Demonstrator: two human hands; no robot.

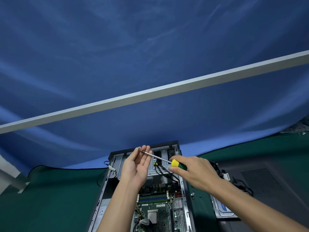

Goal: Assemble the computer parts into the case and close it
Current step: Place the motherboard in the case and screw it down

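Observation:
The open computer case (107, 190) lies flat on a green mat, with its motherboard (150, 206) and RAM sticks exposed. Both hands are raised above the drive cage at the case's far end. My right hand (192, 173) grips the yellow-and-green handle of a screwdriver (177, 164), and its shaft points up and to the left. My left hand (135, 168) is turned palm up with long fingers. Its fingertips pinch a small screw (139, 148) against the screwdriver's tip.
A hard drive (222, 210) and the dark side panel (259, 181) lie right of the case, with loose screws (193, 195) between them and black cables nearby. Blue cloth (150, 64) and a white bar (167, 91) rise behind the mat (58, 198).

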